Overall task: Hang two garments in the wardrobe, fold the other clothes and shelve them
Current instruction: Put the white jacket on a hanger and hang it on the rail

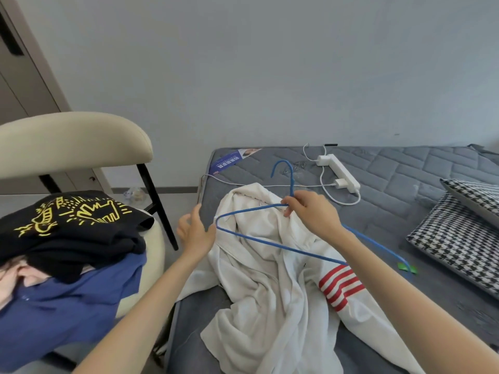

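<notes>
A white garment with red stripes on one sleeve lies crumpled on the grey mattress. Above it my right hand pinches a blue wire hanger at the base of its hook. My left hand is beside the hanger's left corner, fingers relaxed and spread, thumb near the wire; whether it touches is unclear. On the chair at left lies a pile of clothes: a black shirt with yellow drawings on top of a blue garment and a pale pink piece.
A cream chair with black legs holds the pile. A white power strip with cables lies at the mattress head. Houndstooth cushions sit at the right. A wardrobe panel stands at the far left.
</notes>
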Motion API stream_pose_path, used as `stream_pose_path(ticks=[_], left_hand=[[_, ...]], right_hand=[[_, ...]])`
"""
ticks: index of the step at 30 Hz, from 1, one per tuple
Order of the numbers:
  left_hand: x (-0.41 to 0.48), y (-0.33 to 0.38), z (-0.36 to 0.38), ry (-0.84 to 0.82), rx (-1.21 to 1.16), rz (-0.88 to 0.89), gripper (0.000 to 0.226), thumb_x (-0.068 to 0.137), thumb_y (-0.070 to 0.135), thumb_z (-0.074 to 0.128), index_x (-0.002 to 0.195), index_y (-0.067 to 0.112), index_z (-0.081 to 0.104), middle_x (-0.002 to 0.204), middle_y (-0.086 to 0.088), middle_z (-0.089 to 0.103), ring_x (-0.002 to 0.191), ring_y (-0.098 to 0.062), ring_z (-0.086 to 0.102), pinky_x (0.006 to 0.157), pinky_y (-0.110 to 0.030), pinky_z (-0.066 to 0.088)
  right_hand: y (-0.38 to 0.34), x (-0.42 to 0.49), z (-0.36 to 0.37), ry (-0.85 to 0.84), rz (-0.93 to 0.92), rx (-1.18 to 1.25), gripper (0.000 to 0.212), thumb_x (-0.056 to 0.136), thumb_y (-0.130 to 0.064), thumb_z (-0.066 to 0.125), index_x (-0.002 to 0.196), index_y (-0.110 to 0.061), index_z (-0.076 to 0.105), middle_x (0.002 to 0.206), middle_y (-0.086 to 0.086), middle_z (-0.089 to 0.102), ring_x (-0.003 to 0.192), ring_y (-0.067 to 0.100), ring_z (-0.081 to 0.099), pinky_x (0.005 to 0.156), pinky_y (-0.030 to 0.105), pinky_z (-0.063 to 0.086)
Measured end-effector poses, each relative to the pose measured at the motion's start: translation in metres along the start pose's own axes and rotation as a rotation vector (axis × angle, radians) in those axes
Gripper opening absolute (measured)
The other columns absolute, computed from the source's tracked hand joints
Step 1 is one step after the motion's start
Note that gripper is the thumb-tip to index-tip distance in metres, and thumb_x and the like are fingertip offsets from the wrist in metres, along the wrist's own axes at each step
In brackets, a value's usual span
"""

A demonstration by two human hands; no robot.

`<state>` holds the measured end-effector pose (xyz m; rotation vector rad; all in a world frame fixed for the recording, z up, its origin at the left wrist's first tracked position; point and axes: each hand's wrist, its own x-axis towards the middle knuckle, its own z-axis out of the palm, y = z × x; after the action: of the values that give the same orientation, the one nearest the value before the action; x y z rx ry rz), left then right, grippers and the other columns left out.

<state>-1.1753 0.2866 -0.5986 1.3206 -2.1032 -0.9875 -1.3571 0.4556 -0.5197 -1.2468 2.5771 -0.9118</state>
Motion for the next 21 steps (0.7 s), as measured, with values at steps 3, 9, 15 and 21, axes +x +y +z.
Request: stream_pose_path(ticks=[3, 9, 15, 21], left_hand=[[0.003, -0.019, 0.015, -0.078, -0.006, -0.172, 0.059, 0.093, 0.016, 0.051, 0.147, 0.011, 0.026, 0.140, -0.023, 0.037, 0.134, -0.033, 0.028, 0.109, -0.038, 0.020], [0.013, -0.035, 0.050, -0.332, -0.133, -0.279, 0.027, 0.088, 0.028, 0.046, 0.091, 0.002, 0.054, 0.092, -0.020, 0.054, 0.091, -0.031, 0.058, 0.077, -0.036, 0.042], [0.038, -0.047, 0.084, -0.373, -0.331, -0.562, 0.038, 0.093, 0.031, 0.053, 0.115, 0.000, 0.054, 0.100, -0.009, 0.060, 0.087, -0.023, 0.059, 0.068, -0.030, 0.048], [0.049, -0.053, 0.096, -0.179, -0.567, -0.592, 0.025, 0.089, 0.019, 0.063, 0.104, 0.000, 0.061, 0.102, -0.016, 0.064, 0.077, -0.022, 0.060, 0.061, -0.029, 0.050]], right_hand=[[0.009, 0.011, 0.000, 0.057, 0.044, -0.210, 0.035, 0.097, -0.033, 0.040, 0.074, -0.027, 0.065, 0.068, -0.013, 0.067, 0.065, 0.011, 0.058, 0.054, 0.027, 0.039], [0.016, 0.043, 0.010, 0.079, 0.054, -0.468, 0.040, 0.098, -0.033, 0.039, 0.078, -0.014, 0.069, 0.074, 0.001, 0.069, 0.069, 0.022, 0.062, 0.057, 0.029, 0.042], [0.026, 0.071, 0.027, 0.010, 0.087, -0.426, 0.039, 0.096, -0.033, 0.043, 0.074, -0.015, 0.070, 0.063, -0.004, 0.066, 0.060, 0.017, 0.060, 0.050, 0.024, 0.038], [0.038, 0.080, 0.037, -0.063, 0.153, -0.290, 0.037, 0.095, -0.034, 0.044, 0.072, -0.024, 0.071, 0.061, -0.013, 0.067, 0.058, 0.008, 0.055, 0.049, 0.022, 0.032]])
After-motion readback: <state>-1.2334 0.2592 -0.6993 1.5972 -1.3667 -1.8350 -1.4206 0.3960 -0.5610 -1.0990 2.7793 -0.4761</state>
